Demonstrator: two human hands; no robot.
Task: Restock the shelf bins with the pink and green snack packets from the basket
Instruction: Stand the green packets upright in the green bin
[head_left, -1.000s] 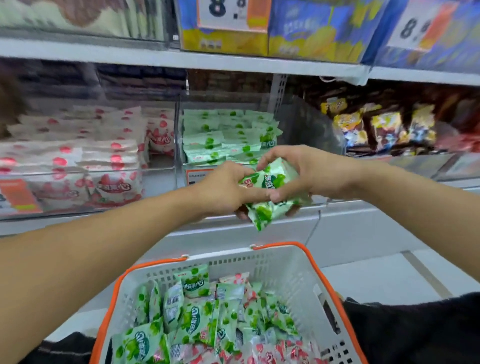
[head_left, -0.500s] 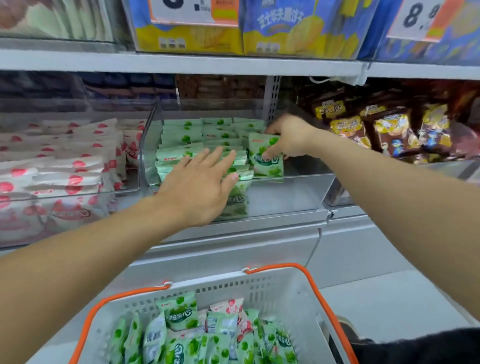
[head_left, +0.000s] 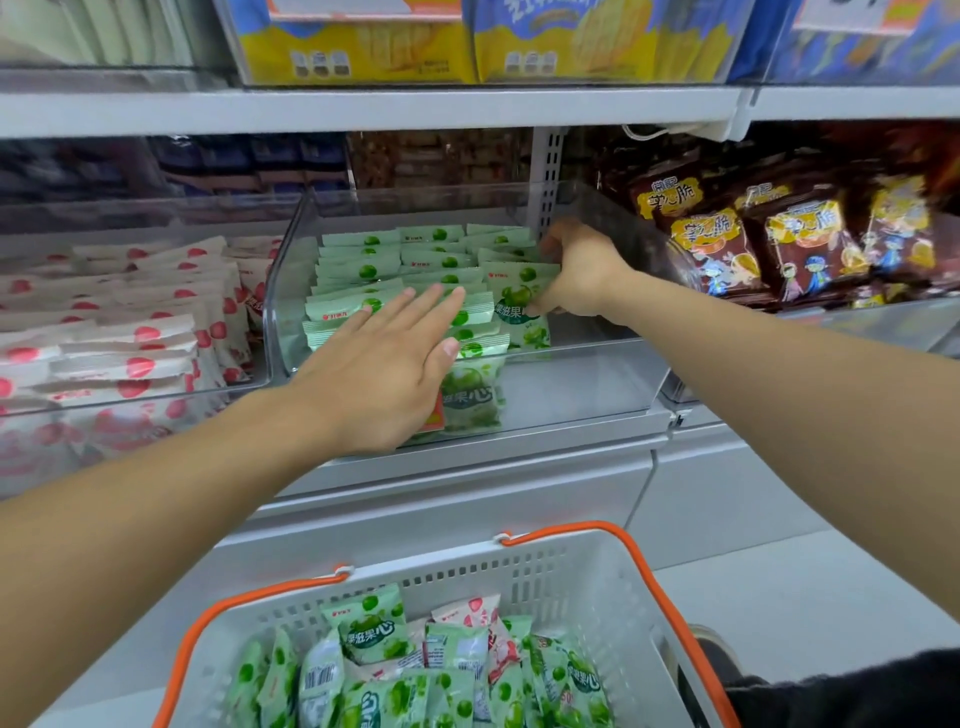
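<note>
Green snack packets (head_left: 363, 270) are standing in three rows inside the clear middle bin (head_left: 571, 384) on the shelf; the rows are overlapping, so an exact count cannot be made, roughly seven or more per row. One further green packet (head_left: 519, 306) is standing upright at the front right of the rows. The right hand (head_left: 576, 270) is reaching into the bin and gripping this packet at its right edge, its fingers curling round it. The left hand (head_left: 384, 364) is hovering flat over the front of the left rows, fingers straight and spread, holding nothing; whether it is touching the packets cannot be told. It is covering the front packets and part of the bin's front wall.

Pink snack packets (head_left: 130, 332) are lying stacked in the bin to the left, too many and too blurred to count. Brown snack bags (head_left: 800, 244), about five showing, are filling the bin on the right, cut off by the picture's edge.

Below, the white basket (head_left: 613, 587) with orange handles (head_left: 639, 561) is holding more packets: around ten green ones, two pink ones peeking between. Its lower part is cut off. Yellow and blue boxes (head_left: 374, 47) are sitting on the shelf above.
</note>
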